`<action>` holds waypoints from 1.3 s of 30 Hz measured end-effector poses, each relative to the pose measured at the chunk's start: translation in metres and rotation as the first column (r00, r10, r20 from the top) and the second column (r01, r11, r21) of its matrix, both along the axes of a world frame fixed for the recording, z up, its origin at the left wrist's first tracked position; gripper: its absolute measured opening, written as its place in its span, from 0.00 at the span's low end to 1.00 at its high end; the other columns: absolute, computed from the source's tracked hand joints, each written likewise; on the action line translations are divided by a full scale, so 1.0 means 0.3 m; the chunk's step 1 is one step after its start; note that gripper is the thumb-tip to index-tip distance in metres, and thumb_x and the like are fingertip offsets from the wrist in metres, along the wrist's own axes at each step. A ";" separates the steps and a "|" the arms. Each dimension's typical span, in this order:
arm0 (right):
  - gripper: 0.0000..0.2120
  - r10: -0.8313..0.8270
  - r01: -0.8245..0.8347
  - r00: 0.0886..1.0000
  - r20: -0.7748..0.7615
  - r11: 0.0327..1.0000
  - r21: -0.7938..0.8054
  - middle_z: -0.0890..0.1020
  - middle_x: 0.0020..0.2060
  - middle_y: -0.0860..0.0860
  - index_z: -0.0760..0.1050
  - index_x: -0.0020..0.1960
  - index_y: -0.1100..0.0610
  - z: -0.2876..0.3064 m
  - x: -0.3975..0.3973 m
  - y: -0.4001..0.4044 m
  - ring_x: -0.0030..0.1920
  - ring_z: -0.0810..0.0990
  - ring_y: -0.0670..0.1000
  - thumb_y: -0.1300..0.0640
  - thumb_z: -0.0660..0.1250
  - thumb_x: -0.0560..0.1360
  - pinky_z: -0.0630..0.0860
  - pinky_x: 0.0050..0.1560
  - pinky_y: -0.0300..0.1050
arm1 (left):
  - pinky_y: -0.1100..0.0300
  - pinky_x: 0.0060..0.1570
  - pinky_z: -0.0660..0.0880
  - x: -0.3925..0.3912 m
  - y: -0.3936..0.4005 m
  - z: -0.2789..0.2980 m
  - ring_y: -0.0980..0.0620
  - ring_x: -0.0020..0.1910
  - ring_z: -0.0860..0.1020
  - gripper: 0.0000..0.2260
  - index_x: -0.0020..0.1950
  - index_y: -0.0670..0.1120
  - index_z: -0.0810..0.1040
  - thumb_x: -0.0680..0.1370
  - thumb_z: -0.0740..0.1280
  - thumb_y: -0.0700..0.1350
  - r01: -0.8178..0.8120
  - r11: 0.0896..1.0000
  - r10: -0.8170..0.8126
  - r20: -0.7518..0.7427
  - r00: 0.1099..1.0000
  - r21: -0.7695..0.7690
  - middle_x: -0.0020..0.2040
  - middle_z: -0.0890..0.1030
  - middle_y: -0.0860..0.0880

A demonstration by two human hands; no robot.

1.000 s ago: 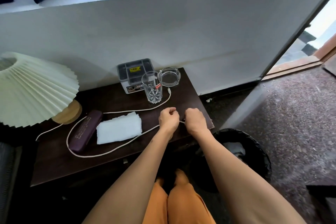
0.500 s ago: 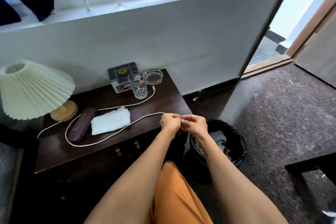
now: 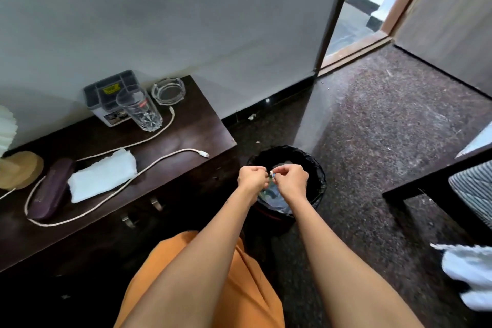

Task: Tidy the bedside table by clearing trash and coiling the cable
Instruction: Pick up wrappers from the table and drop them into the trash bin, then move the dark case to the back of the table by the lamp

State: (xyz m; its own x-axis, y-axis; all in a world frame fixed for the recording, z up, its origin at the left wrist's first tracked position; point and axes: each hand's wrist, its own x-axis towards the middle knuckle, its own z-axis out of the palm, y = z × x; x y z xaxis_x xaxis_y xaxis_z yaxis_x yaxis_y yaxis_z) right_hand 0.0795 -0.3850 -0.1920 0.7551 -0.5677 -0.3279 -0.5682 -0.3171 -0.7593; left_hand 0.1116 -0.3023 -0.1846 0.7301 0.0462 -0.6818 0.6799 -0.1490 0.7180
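Observation:
My left hand and my right hand are held together above the black lined trash bin on the floor. Between their fingertips they pinch a tiny white and blue scrap. A white cable lies loose on the dark wooden bedside table, looping around a purple case and a folded white tissue. Its plug end rests near the table's right edge, apart from both hands.
A drinking glass, a glass ashtray and a grey compartment box stand at the table's back. A lamp base sits at the left. Dark furniture and white cloth are at the right. A doorway opens beyond.
Both hands have moved right, off the table's edge, to above the trash bin, carrying the small scrap. The cable's end now lies free on the table. My view turned right and down.

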 end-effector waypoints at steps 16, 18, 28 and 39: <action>0.15 -0.102 0.077 0.978 -0.180 0.987 -0.143 0.81 0.56 0.57 0.80 0.56 0.56 -0.119 0.028 0.000 0.55 0.80 0.59 0.66 0.60 0.75 0.75 0.53 0.47 | 0.59 0.41 0.77 0.043 0.064 -0.086 0.52 0.35 0.76 0.11 0.39 0.44 0.77 0.78 0.59 0.36 -0.020 1.000 0.020 -0.062 0.998 -0.002 0.36 0.77 0.48; 0.14 -0.065 0.045 0.987 -0.150 0.990 -0.136 0.82 0.56 0.57 0.80 0.57 0.56 -0.100 0.035 0.029 0.56 0.79 0.59 0.64 0.61 0.76 0.75 0.55 0.47 | 0.55 0.47 0.78 0.044 0.091 -0.058 0.50 0.38 0.78 0.09 0.47 0.42 0.79 0.78 0.58 0.37 -0.030 0.999 0.030 -0.041 0.999 -0.015 0.39 0.78 0.46; 0.12 0.109 -0.100 0.990 0.095 0.991 -0.090 0.82 0.54 0.58 0.78 0.57 0.57 0.110 0.106 0.314 0.56 0.79 0.59 0.57 0.63 0.76 0.73 0.57 0.49 | 0.53 0.52 0.77 0.017 0.391 0.156 0.49 0.45 0.78 0.13 0.58 0.41 0.76 0.78 0.56 0.36 -0.192 0.978 0.202 0.141 0.969 -0.077 0.44 0.79 0.46; 0.13 0.398 -0.371 0.888 0.230 0.916 -0.152 0.82 0.55 0.58 0.76 0.58 0.58 0.371 0.095 0.779 0.57 0.80 0.58 0.57 0.64 0.75 0.73 0.60 0.50 | 0.52 0.57 0.76 -0.080 0.919 0.343 0.45 0.49 0.80 0.18 0.60 0.46 0.70 0.70 0.63 0.42 -0.475 0.874 0.484 0.267 0.833 -0.101 0.53 0.81 0.42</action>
